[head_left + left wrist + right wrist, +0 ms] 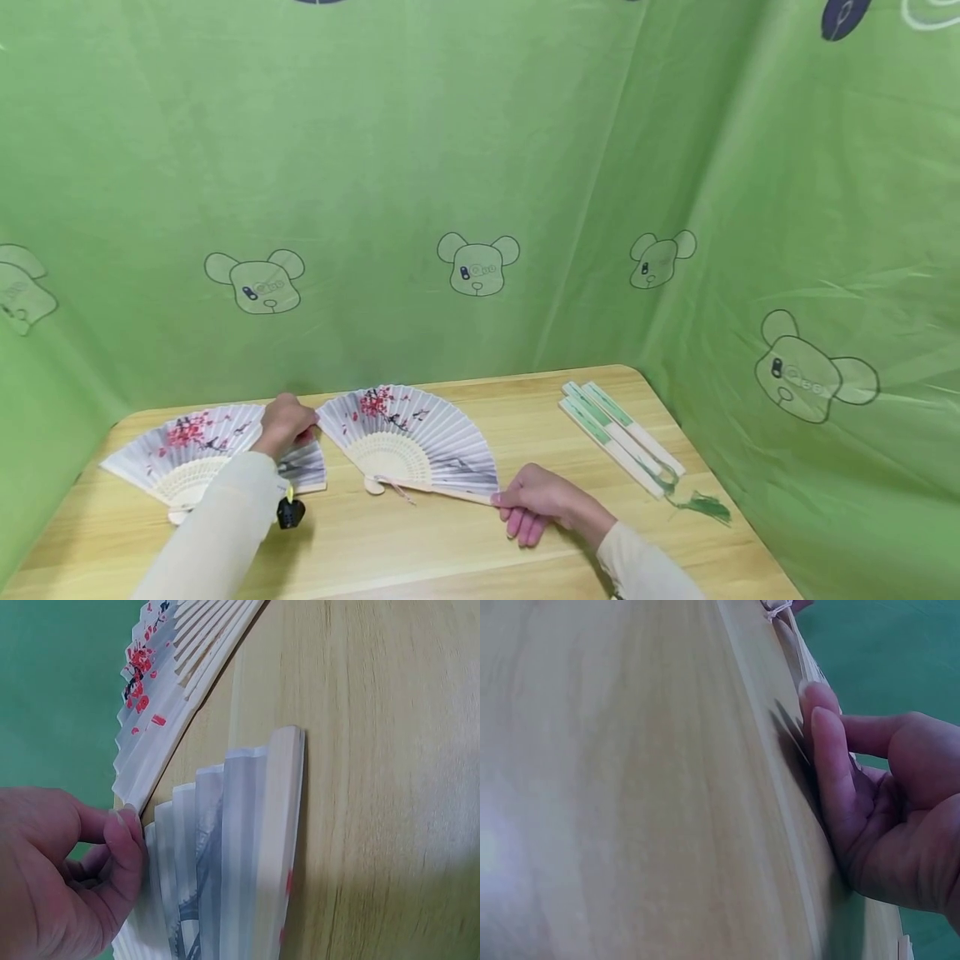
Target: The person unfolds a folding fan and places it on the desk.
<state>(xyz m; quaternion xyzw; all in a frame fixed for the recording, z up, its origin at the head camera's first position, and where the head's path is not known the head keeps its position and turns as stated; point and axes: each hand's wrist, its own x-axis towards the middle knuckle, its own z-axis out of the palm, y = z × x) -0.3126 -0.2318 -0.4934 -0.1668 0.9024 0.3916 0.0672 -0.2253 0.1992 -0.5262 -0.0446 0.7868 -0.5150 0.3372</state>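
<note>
An unfolded folding fan [450, 442], pale grey with red blossoms and pale wooden ribs, spreads across the middle of the table. My left hand [283, 423] pinches its left corner between thumb and forefinger, also visible in the left wrist view, where the hand [82, 877] is at the fan's edge [142, 769]. At the right end, my right hand [542, 500] pinches the outer rib, its other fingers curled beneath. In the right wrist view that hand [877, 802] hides much of the fan. A second, similar open fan [191, 437] lies partly under my left forearm.
Three slim pale sticks with green bands [615, 437], looking like closed fans, lie at the table's right, with a green tassel [701, 506]. Green cloth [420, 333] with bear heads hangs behind and beside the wooden table [420, 558].
</note>
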